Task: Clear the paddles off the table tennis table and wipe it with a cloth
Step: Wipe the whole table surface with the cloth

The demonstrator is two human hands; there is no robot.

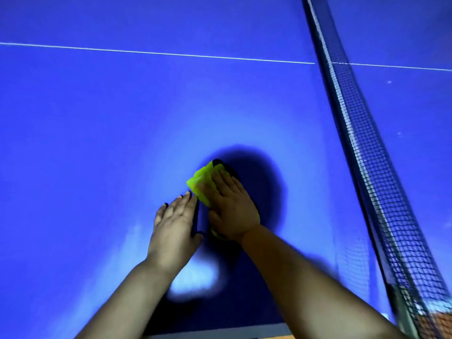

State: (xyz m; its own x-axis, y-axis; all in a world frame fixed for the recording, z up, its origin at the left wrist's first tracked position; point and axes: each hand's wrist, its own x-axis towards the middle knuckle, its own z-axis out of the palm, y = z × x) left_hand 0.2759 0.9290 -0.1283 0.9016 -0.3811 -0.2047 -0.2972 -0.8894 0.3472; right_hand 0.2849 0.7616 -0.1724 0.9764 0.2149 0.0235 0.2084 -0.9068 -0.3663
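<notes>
Paddles: we see none on tabletop point(97, 118) | wiping underway (beside net point(362, 143)) | right hand point(232, 206) fingers flat on cloth point(200, 182) | left hand point(175, 228) flat, empty

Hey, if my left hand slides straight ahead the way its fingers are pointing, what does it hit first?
Most likely the yellow-green cloth. The left hand lies flat on the table, its fingertips aimed at the cloth's near edge just ahead. The right hand presses that cloth down.

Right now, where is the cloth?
In the head view, the cloth lies lower centre on the table, under the right hand, left of the net.
</notes>
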